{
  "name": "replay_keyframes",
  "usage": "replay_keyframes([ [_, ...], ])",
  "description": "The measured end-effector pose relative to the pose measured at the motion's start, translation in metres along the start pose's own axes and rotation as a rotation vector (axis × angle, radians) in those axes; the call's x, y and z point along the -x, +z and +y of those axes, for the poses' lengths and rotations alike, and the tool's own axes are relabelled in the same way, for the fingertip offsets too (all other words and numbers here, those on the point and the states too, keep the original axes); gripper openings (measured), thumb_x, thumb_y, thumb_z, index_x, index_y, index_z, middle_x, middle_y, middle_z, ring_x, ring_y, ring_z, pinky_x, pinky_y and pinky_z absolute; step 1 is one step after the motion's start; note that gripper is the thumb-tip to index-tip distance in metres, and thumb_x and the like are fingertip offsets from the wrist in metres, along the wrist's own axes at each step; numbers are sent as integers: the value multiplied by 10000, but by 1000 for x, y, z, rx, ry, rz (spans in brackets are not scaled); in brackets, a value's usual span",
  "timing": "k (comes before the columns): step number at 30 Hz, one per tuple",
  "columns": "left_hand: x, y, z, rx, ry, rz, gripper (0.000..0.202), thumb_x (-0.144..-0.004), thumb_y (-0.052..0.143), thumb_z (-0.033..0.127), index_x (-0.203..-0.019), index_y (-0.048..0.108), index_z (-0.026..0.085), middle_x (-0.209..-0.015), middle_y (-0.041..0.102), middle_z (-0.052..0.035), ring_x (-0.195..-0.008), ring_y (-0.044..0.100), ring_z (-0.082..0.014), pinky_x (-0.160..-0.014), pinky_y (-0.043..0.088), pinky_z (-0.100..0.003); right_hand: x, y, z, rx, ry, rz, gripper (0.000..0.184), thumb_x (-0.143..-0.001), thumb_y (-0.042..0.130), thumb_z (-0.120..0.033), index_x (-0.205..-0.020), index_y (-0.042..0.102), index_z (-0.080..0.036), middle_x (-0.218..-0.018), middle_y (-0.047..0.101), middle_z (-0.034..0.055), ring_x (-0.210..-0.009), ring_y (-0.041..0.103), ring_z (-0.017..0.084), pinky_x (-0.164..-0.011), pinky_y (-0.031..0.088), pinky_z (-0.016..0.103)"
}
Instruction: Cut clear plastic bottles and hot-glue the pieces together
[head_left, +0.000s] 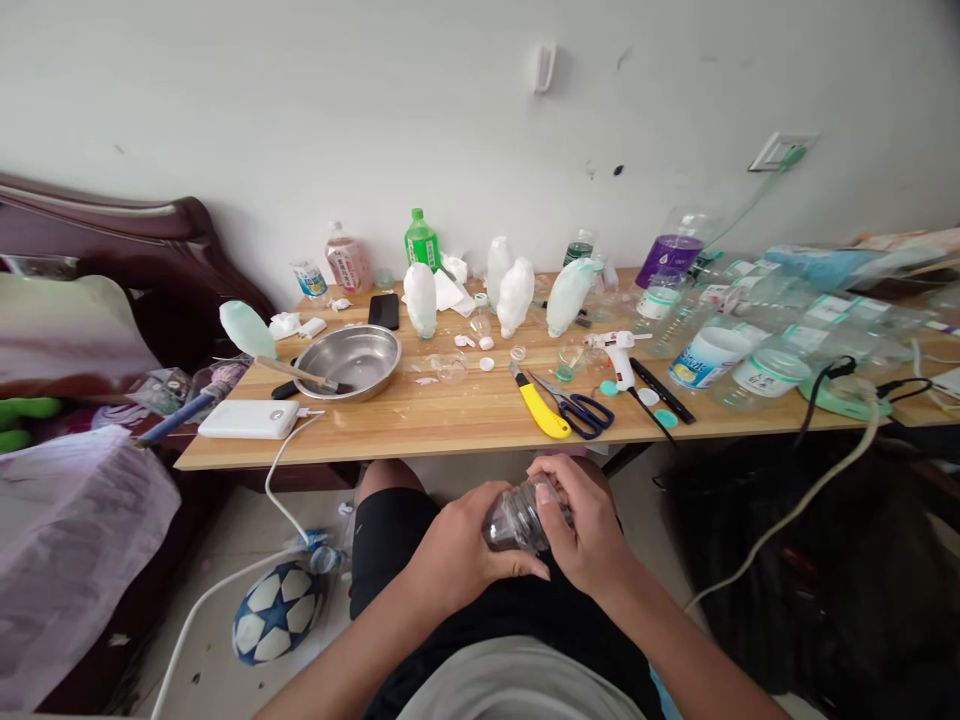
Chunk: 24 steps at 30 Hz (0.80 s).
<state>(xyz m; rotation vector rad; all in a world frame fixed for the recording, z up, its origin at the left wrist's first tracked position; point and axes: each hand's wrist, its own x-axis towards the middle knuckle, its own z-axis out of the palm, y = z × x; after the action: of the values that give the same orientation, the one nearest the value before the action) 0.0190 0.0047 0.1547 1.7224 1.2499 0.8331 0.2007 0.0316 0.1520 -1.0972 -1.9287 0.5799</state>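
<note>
Over my lap, in front of the table edge, I hold a clear ribbed plastic bottle piece (517, 519). My left hand (466, 548) wraps round its left side, the thumb lying below it. From the right, my right hand (583, 520) grips its other end, with the thumb on top. My fingers and palms hide part of the piece. On the table just beyond my hands lie a yellow utility knife (541, 402) and dark blue scissors (581, 408). A white glue gun (619, 360) stands to their right.
A metal bowl (349, 362) with a brush (304, 374) across it stands left, behind a white power bank (247, 419). Several white-coated bottle shapes (420, 300) stand mid-table. Clear bottles (772, 370) crowd the right. A white cable (277, 470) hangs off the edge; a ball (277, 613) lies below.
</note>
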Motion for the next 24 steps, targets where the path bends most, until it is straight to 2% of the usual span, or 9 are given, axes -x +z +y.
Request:
replay_keyframes([
  [5, 1, 7, -3, -14, -67, -2, 568, -679, 802, 483, -1136, 615, 201, -933, 707, -53, -799, 638, -227, -725, 482, -280, -1, 1, -1, -25, 50, -14, 135, -946, 425, -295, -1010, 513, -217, -896, 591, 56, -824, 585, 203, -743, 464, 331],
  [9, 1, 5, -9, 66, -70, -20, 647, -646, 825, 487, -1179, 597, 200, -976, 704, -61, -846, 631, -234, -760, 486, -285, -2, 0, 0, -63, 79, -50, 147, -945, 427, -315, -1016, 507, -214, -898, 589, 56, -802, 583, 198, -718, 468, 328],
  [12, 1, -1, -12, 238, -43, -126, 776, -655, 830, 460, -1323, 518, 216, -1176, 667, -106, -1020, 625, -274, -892, 485, -342, -5, -3, 2, -41, 38, -100, 143, -939, 433, -321, -996, 516, -219, -879, 581, 47, -767, 572, 191, -701, 465, 326],
  [15, 0, -2, -13, 324, -17, -116, 917, -629, 859, 414, -1418, 432, 228, -1387, 551, -145, -1240, 528, -320, -1047, 401, -408, -7, -5, -1, -15, 37, -111, 141, -948, 421, -307, -974, 531, -223, -885, 588, 51, -784, 577, 193, -715, 469, 330],
  [17, 0, 1, -12, 287, -33, -88, 881, -606, 873, 405, -1375, 488, 214, -1329, 597, -138, -1195, 555, -324, -1023, 419, -408, -7, -5, -6, 1, 42, -128, 144, -947, 424, -301, -977, 543, -226, -911, 598, 59, -826, 584, 204, -745, 479, 342],
  [20, 2, 11, -12, 254, -118, -113, 684, -622, 859, 418, -1203, 603, 166, -1062, 699, -93, -944, 629, -264, -845, 494, -354, -5, -5, -14, 29, 34, -176, 132, -930, 453, -292, -966, 561, -225, -933, 604, 69, -864, 588, 219, -779, 494, 366],
  [22, 4, 15, -12, 328, -152, -128, 671, -579, 889, 390, -1141, 610, 154, -1012, 694, -72, -901, 614, -232, -808, 495, -324, -3, -7, -16, 33, 40, -212, 130, -922, 477, -292, -963, 580, -226, -942, 610, 75, -878, 591, 227, -799, 504, 384],
  [24, 5, 16, -12, 509, -150, -142, 698, -541, 918, 354, -1131, 600, 161, -1033, 675, -63, -910, 604, -211, -813, 496, -304, -2, -9, -14, -51, 87, -214, 192, -933, 487, -328, -1070, 585, -236, -1049, 615, 92, -940, 595, 233, -820, 522, 385],
])
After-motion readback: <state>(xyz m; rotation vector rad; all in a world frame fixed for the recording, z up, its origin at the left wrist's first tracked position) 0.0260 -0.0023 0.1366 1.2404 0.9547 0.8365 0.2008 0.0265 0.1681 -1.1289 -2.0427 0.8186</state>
